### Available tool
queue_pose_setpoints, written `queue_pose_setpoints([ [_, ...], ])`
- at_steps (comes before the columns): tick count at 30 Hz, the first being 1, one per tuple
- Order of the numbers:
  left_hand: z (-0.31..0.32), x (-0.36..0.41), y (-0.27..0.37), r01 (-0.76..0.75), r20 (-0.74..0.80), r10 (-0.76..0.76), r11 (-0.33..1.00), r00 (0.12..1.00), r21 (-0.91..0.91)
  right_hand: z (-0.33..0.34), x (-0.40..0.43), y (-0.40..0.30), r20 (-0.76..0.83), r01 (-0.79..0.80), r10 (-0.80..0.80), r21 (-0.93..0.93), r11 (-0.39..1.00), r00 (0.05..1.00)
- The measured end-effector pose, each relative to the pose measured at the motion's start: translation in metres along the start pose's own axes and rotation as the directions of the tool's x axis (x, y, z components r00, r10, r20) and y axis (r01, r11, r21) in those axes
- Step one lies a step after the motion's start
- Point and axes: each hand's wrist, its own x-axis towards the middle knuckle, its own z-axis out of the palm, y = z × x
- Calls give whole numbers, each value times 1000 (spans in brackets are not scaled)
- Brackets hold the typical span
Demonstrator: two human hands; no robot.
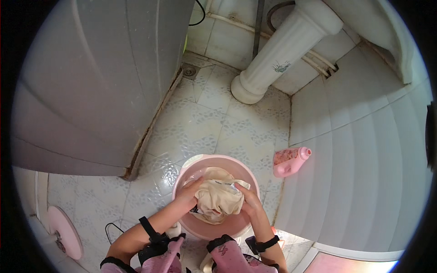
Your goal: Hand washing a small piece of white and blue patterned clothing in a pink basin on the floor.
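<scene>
A cream-coloured cloth garment (220, 196), wet and bunched up, lies in a round pink plastic basin (235, 230) on the floor before me. My left hand (191, 194) grips the garment's left side, the thumb towards its top. On the other side my right hand (250, 199) holds the cloth near a pale label, fingers partly hidden beneath the folds. A dark printed patch shows at the garment's lower left edge. Some water seems to stand at the back of the basin.
A pink detergent bottle (290, 161) without its cap stands right of the basin by the tiled wall (341, 177). Behind rises a white ceramic sink pedestal (273, 61). A grey panel (95, 88) borders the left. A floor drain (189, 71) lies in the far corner.
</scene>
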Motion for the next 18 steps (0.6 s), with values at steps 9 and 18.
queue_pose_setpoints([
  [9, 0, 0, 2, 65, 14, -65, 997, 998, -45, -7, 7, 4, -51, 59, -59, -8, 998, 997],
  [18, 26, -8, -8, 49, 186, -134, 914, 973, 403, 27, -4, -1, -23, 203, -203, 251, 946, 979],
])
